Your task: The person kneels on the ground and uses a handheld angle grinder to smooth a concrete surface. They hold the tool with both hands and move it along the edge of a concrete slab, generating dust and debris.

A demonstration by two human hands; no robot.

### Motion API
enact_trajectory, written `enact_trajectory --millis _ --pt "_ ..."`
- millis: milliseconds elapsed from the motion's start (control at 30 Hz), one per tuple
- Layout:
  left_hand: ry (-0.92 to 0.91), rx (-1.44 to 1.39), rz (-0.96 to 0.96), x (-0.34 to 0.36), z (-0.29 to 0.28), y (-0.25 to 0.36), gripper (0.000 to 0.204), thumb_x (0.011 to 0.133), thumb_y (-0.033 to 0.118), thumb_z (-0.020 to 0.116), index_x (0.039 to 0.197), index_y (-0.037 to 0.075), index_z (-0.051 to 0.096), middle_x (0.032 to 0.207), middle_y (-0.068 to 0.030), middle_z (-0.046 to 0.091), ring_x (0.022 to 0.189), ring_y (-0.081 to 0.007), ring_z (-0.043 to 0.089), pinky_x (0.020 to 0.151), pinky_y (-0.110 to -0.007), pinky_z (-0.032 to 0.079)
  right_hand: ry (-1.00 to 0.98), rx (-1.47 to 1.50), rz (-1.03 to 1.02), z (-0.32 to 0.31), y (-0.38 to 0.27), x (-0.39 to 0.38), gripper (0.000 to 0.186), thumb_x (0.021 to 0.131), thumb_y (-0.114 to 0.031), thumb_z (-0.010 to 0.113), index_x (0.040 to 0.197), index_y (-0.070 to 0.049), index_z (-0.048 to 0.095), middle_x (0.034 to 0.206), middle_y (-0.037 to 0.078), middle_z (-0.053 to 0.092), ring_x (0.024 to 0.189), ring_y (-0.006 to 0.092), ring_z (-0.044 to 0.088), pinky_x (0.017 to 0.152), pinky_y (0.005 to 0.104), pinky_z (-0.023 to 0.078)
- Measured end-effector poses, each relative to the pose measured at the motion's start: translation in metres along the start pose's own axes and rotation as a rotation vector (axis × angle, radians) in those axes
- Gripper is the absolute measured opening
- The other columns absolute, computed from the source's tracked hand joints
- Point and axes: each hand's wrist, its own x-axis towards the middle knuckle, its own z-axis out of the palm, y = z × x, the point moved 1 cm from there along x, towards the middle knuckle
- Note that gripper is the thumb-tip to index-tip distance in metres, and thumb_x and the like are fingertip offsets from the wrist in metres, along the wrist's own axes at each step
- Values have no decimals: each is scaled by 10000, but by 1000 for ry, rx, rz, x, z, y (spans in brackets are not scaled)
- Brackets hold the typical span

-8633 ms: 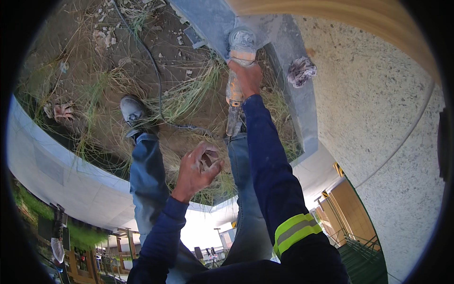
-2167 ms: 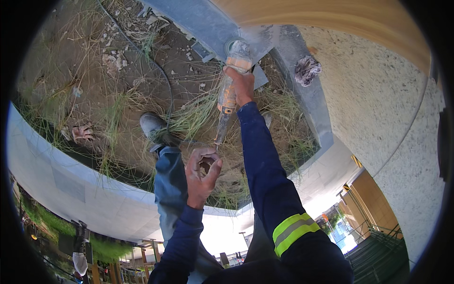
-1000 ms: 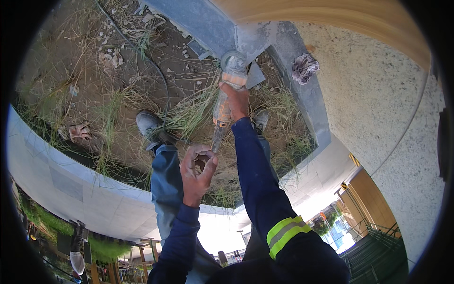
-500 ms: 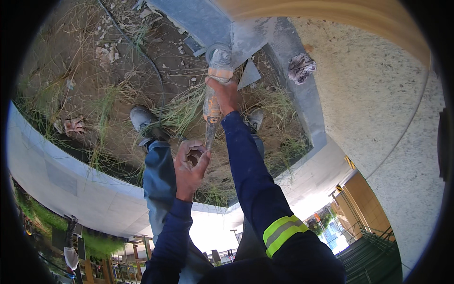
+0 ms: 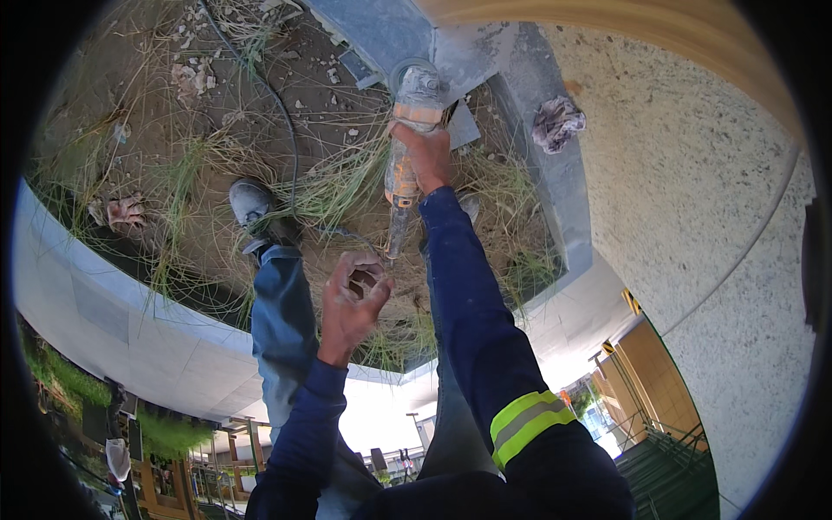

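Observation:
My right hand point(image 5: 425, 156) is wrapped round the body of a dusty orange-and-grey angle grinder point(image 5: 400, 184). The grinder's disc end lies against the corner of grey stone slabs point(image 5: 468, 56) at the top, its narrow tail pointing back toward me. Just below the tail, my left hand point(image 5: 348, 314) is curled into a ring, thumb and fingertips close together. Whether anything is pinched there cannot be made out. A dark power cord point(image 5: 282, 113) runs down the soil and bends near the tail end. A loose triangular slab piece point(image 5: 464, 126) lies right of the grinder.
Dry grass and stone chips cover the soil around my shoe point(image 5: 250, 201). A crumpled cloth point(image 5: 557, 124) rests on the right-hand ledge, beside a speckled pale surface point(image 5: 676, 165). A dirty pinkish glove point(image 5: 126, 211) lies at left, near the curved pale wall point(image 5: 113, 295).
The view has shifted slightly. My left hand has come away from the grinder's tail, leaving a small gap. My right hand keeps its grip, and the grinder stays at the slab corner.

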Motion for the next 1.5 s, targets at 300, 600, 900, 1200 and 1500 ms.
enact_trajectory --millis 300,600,900,1200,1500 --pt "47 -30 33 1 0 1 328 854 23 785 1152 44 650 984 -39 670 831 -113 624 742 -277 510 158 126 75 -38 29 -11 499 801 -207 883 1219 -4 699 1150 94 731 991 232 709 871 398 552" --pt "48 145 46 0 1 -19 380 828 55 813 1165 31 641 1010 -75 679 875 -176 663 802 -328 541 64 31 83 -29 -11 8 503 795 -215 889 1208 12 715 1144 116 731 967 221 708 826 410 555" --pt "16 473 93 63 59 -72 823 765 242 907 1442 24 493 1351 -214 601 1205 -368 638 1007 -471 532 95 78 67 -44 27 -34 471 808 -207 884 1190 11 715 1081 99 747 923 210 715 829 374 551" --pt "157 330 89 128 143 -107 1010 710 295 934 1503 3 381 1383 -282 562 1254 -500 587 1013 -544 515 5 31 8 -74 45 -19 432 815 -198 876 1153 27 732 1070 98 750 901 193 711 812 353 548" --pt "73 354 -35 128 144 -110 932 679 343 947 1366 -52 458 1269 -303 636 1190 -486 642 956 -516 543 -19 -37 13 -84 59 -36 441 809 -240 880 1139 18 742 1044 99 756 870 202 717 785 353 550"
